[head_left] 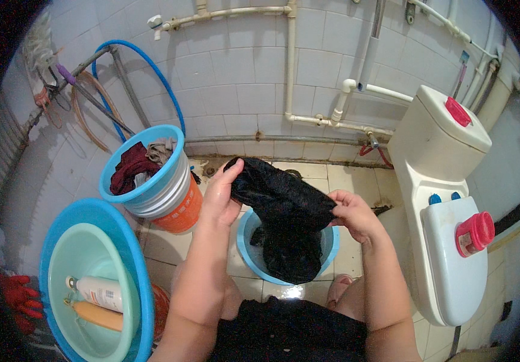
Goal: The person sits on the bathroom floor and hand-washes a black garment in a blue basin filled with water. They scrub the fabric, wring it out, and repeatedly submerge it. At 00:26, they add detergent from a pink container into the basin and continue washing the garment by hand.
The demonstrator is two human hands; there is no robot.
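Stretched between my hands is a wet-looking black garment, its lower part hanging down into a blue basin on the floor. My left hand grips the garment's upper left end, thumb on top. At the right end, my right hand pinches the edge between thumb and fingers. The cloth covers most of the basin's inside, so what lies under it is hidden. What kind of garment it is I cannot make out.
Left of me, a blue basin of clothes tops an orange-and-white bucket. Nearer, a pale green basin holding a white bottle and a wooden-looking brush sits inside a larger blue basin. A toilet carrying a red tub stands right.
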